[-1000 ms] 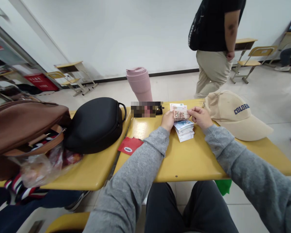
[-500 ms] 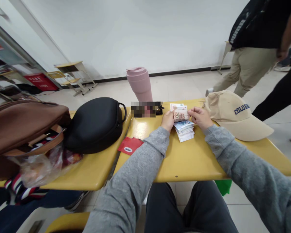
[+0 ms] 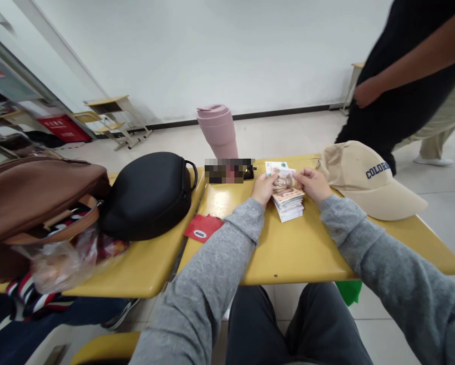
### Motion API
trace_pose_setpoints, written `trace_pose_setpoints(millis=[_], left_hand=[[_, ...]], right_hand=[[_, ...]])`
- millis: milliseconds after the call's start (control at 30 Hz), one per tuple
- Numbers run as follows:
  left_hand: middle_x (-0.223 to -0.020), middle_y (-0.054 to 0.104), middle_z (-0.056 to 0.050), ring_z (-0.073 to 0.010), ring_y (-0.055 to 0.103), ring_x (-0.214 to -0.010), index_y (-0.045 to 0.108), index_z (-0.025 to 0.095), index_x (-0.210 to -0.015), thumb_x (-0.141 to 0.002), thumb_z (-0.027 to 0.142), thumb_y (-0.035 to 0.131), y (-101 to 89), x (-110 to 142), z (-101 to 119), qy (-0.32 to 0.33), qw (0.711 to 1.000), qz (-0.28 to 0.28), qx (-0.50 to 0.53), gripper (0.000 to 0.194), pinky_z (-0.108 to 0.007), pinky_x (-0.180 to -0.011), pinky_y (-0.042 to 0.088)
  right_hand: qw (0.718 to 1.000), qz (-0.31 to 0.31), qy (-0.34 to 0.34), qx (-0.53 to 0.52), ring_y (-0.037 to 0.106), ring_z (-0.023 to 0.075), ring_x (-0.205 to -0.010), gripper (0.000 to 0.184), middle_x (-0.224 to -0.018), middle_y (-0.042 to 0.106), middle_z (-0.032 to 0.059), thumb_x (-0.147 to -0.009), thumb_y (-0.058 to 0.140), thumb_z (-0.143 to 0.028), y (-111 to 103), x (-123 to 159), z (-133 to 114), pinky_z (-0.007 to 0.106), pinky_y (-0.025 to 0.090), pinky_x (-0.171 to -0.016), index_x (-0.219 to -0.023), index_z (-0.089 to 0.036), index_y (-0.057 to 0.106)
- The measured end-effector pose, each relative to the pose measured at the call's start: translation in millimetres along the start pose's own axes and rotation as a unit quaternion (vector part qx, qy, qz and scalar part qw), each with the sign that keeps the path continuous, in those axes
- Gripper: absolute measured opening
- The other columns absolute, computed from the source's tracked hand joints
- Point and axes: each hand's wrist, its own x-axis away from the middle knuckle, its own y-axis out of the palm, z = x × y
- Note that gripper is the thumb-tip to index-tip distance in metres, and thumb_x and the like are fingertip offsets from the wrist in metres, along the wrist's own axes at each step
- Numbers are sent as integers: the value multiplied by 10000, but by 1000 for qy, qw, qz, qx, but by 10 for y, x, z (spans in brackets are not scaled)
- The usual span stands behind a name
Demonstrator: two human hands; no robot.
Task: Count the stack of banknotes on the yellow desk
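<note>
Over the yellow desk [image 3: 307, 253], my left hand [image 3: 263, 189] is closed on several banknotes [image 3: 276, 165], its thumb pressed on top of them. My right hand [image 3: 314, 185] pinches the right edge of the top note, which is bent and brownish on its face. Just below the held notes lies a thick stack of banknotes [image 3: 289, 209] with an orange-brown note on top. It rests on the desk between my wrists.
A beige cap [image 3: 358, 185] sits right of my right hand. To the left lie a red pouch [image 3: 203, 227], a black case [image 3: 147, 195] and a brown bag [image 3: 48, 197]. A pink tumbler [image 3: 219, 129] stands behind. Another person [image 3: 410, 86] is at the upper right.
The orange-brown note held before now tops the stack, covering the blue note. A different note shows between my hands. At the right, a person in black has come into view.
</note>
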Motion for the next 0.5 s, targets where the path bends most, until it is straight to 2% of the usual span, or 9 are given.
trace_pose_setpoints(millis=[133, 400, 500], left_hand=[[-774, 697, -48, -170, 643, -724, 663, 138, -786, -596, 237, 721, -10, -3, -14, 5, 1000, -10, -21, 222, -336, -794, 474], [-766, 697, -46, -167, 638, -703, 650, 140, -775, -598, 198, 712, -2, 13, -5, 1, 1000, -25, -19, 196, -338, -779, 481], [-765, 696, -45, -170, 640, -706, 653, 141, -782, -601, 195, 715, -5, 14, -2, -1, 999, -23, -22, 199, -346, -791, 479]], right_hand=[[999, 39, 5, 25, 427, 83, -451, 336, -498, 517, -47, -611, 721, -429, -14, -22, 25, 226, 310, -452, -676, -189, 495], [998, 39, 28, 26, 392, 82, -408, 370, -549, 553, -34, -606, 714, -464, -22, -20, 30, 230, 270, -407, -757, -207, 495], [1000, 16, 21, 13, 393, 75, -412, 361, -557, 549, -37, -611, 705, -467, -14, -29, 46, 226, 272, -406, -724, -203, 486]])
